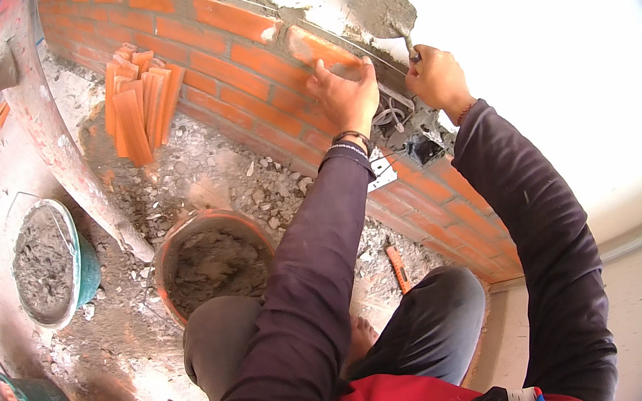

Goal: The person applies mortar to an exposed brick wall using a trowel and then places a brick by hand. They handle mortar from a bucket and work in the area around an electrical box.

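On top of an orange brick wall [237,69], my left hand [348,98] grips the end of a brick [311,44] in the uppermost course. Its fingers curl at the brick's face and edge. My right hand [440,81] is closed round the handle of a trowel [380,7], just right of the left hand. The trowel's blade is smeared with grey mortar and hangs beyond the wall top. A thin string line [378,53] runs along the top course. Below my hands, an electrical box [422,149] with loose cables sits in the wall.
Stacked thin bricks [139,103] lean by the wall's foot. A mortar bucket [167,284] stands before my knees, with a green mortar bucket [87,270] to its left. An orange-handled tool [398,270] lies by my foot. A pale curved post [63,146] crosses the left side.
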`<control>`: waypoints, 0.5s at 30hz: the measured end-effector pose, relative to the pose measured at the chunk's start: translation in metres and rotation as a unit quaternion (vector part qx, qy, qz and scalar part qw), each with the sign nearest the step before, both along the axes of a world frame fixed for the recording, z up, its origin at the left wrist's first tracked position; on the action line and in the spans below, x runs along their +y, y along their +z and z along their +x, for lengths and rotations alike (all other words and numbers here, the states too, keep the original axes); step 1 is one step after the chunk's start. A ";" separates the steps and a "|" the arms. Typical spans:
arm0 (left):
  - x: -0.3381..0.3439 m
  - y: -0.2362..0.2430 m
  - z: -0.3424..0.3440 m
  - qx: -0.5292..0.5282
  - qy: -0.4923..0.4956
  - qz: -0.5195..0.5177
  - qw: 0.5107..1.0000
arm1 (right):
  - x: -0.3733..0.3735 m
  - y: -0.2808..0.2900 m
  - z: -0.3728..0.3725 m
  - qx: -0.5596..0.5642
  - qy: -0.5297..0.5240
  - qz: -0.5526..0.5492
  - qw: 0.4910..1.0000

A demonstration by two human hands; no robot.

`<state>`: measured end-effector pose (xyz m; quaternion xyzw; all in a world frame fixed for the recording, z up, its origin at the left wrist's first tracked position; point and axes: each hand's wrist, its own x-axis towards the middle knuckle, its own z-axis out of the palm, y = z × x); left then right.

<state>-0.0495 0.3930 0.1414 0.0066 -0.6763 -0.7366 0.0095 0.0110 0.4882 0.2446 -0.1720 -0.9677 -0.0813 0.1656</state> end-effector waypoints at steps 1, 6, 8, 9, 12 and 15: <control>-0.003 0.009 0.001 -0.022 -0.011 -0.007 1.000 | 0.003 0.003 -0.001 0.005 -0.002 -0.005 1.000; 0.010 0.008 -0.004 -0.030 0.023 -0.053 0.998 | 0.005 0.009 -0.004 0.029 0.004 -0.022 0.999; 0.016 0.003 -0.006 -0.026 0.039 -0.040 0.998 | 0.004 0.009 -0.004 0.031 0.006 -0.024 0.999; 0.017 0.002 -0.006 -0.026 0.037 -0.042 0.998 | 0.005 0.008 -0.004 0.034 0.010 -0.015 0.999; 0.019 0.002 -0.006 -0.032 0.025 -0.043 0.998 | 0.008 0.008 -0.004 0.038 0.016 -0.001 0.999; 0.016 0.005 -0.006 -0.038 0.007 -0.041 0.998 | 0.005 0.009 -0.004 0.035 0.014 -0.009 0.999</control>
